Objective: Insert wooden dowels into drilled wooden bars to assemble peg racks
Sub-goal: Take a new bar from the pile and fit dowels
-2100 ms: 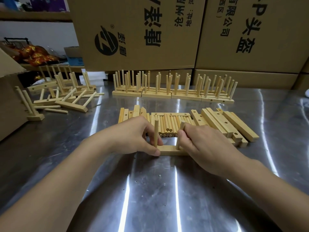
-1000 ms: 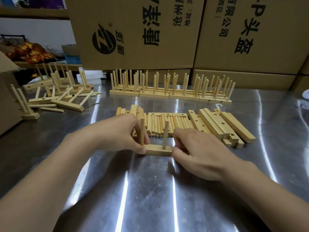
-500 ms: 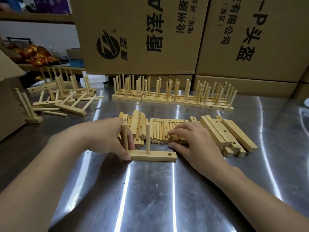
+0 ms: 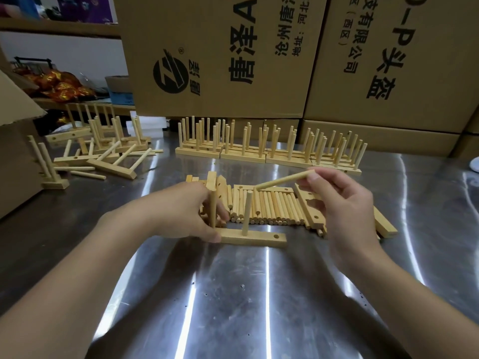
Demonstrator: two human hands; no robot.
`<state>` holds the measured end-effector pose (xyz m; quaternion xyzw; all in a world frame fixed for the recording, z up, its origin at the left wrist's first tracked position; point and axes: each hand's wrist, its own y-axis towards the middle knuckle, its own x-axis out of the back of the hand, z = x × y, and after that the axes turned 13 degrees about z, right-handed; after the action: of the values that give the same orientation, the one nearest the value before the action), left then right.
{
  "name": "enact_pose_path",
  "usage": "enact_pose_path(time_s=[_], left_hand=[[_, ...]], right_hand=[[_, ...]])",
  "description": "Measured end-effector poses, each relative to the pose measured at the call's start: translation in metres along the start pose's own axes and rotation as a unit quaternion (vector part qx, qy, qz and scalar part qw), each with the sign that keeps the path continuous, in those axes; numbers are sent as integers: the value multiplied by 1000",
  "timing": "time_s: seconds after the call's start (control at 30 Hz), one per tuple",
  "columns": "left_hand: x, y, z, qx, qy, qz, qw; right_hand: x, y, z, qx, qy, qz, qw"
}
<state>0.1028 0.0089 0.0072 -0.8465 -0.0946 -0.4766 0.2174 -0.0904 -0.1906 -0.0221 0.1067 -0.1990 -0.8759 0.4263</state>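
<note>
At a shiny steel table (image 4: 233,307) streaked with light, a person's left hand (image 4: 181,216) pins the left end of a wooden bar (image 4: 254,238) at the centre of the frame, fingers closed around the end and the upright peg (image 4: 212,213) there. A second peg (image 4: 247,216) stands in the bar's middle hole, and the hole at its right end is open. The right hand (image 4: 342,203), raised right of centre, pinches a loose dowel (image 4: 283,180) between thumb and fingertips, slanting down to the left. Behind the bar lie a row of dowels (image 4: 272,208) and drilled bars (image 4: 311,213). Finished racks (image 4: 267,149) line the table's far edge, with tumbled racks (image 4: 103,151) at upper left. Printed cardboard boxes (image 4: 259,55) wall the background.
</note>
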Motion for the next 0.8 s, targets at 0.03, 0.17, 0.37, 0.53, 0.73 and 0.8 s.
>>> enact_pose_path(time_s=[0.03,0.17,0.37,0.53,0.73,0.8], left_hand=[[1,-2,-2,-13,-18,0,1000],[7,-10,-14,-69,-67,-82,992],[-8,-7,-39,-173,-118,-230,950],[-13,-4,-43,-230,-166,-271,920],[-13,-7,-43,-223,-165,-306,911],[-12,-7,-42,-213,-166,-312,911]], right_hand=[[3,0,1,-23,32,-11,999],[11,2,7,-50,109,-15,993],[9,0,11,-20,108,29,994],[5,-4,13,12,76,58,995],[4,-5,17,40,48,73,995],[3,-5,18,52,46,82,994]])
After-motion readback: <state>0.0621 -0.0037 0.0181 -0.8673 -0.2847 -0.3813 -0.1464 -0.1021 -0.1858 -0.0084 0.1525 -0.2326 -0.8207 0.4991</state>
